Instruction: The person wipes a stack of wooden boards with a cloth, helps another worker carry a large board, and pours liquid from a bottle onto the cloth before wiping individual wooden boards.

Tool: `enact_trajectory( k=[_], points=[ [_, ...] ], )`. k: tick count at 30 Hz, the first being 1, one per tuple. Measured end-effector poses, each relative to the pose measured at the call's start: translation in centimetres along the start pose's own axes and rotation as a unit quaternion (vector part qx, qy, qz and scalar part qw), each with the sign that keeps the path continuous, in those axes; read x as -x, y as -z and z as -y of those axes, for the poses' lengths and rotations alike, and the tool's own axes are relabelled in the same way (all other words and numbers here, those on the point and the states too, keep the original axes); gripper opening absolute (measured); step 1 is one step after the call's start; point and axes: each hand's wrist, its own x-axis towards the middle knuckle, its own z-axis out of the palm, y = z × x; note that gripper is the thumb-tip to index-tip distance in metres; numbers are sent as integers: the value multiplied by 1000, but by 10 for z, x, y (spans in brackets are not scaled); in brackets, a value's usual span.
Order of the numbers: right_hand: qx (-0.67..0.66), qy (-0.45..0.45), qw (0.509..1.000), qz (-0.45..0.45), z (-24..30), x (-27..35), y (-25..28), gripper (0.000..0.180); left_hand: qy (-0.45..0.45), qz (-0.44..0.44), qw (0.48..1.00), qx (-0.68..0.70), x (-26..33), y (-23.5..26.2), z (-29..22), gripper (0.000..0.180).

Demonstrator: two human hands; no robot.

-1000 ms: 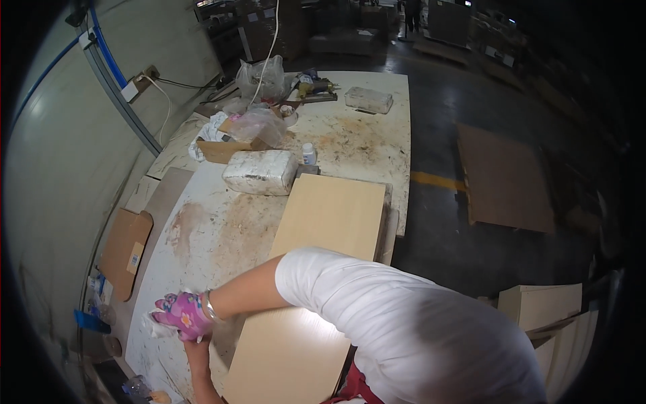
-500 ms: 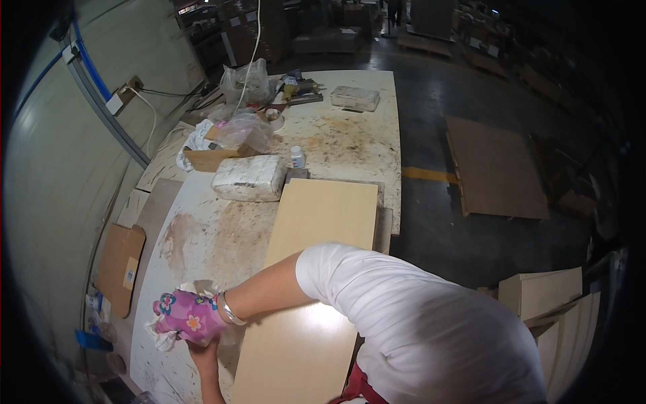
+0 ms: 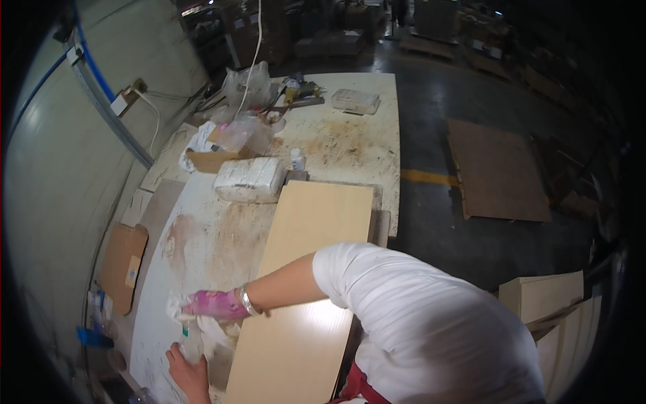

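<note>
My right hand [image 3: 217,304], in a pink glove with a silver bracelet at its wrist, is closed on a crumpled white cloth [image 3: 177,308]. More pale cloth hangs below that hand, beside the board. My bare left hand [image 3: 188,374] is wrapped around a clear bottle [image 3: 193,346] with a green part at its top, just under the cloth. Under my right forearm lies a long pale wood-toned board [image 3: 321,222], smooth and shiny near my sleeve.
Farther up the stained worktable [image 3: 222,232] sit a wrapped white block [image 3: 249,180], a small white bottle [image 3: 297,159], an open carton [image 3: 215,160] with plastic bags, and a clear box [image 3: 355,102]. Flat cardboard [image 3: 122,269] leans at the left. Pale panels [image 3: 542,296] stand at right.
My hands have drawn apart. The gloved right hand has shifted slightly right and turned, and the clear bottle in my left hand now shows.
</note>
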Motion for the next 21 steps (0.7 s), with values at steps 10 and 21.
enact_trajectory(
  k=[10, 21],
  points=[
    [-567, -27, 823, 18, -23, -16, 30, 38, -115, -79, 969, -203, -41, 59, -13, 32],
    [-593, -92, 800, 10, -31, -14, 25, 39, -162, -110, 945, -263, -42, 78, -19, 22]
  ],
)
